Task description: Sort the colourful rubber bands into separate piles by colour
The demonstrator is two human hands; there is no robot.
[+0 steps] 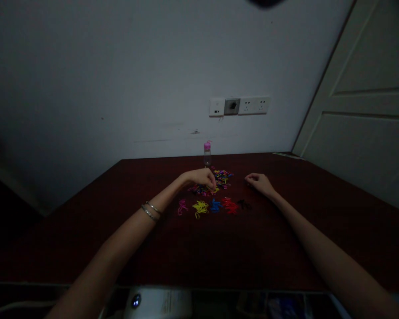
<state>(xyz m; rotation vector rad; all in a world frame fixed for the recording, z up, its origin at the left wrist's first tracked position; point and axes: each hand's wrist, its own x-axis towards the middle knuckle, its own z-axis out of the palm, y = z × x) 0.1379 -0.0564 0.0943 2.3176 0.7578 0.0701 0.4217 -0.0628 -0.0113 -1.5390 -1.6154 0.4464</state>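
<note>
My left hand (205,177) reaches over a mixed pile of small coloured rubber bands (222,178), its fingers bent down and closed at the pile. Whatever sits between those fingertips is hidden. To the right of the pile, my right hand (258,182) rests on the table with curled fingers, and no band shows in it. Nearer to me, sorted by colour in a row, lie pink bands (182,206), yellow bands (201,207), blue bands (216,205), red bands (230,206) and dark bands (244,204).
A small clear bottle with a pink cap (207,155) stands behind the pile on the dark red table (199,252). Wall sockets (239,106) are above it, and a pale door (362,97) is at the right. Below the front edge is a white object (159,303).
</note>
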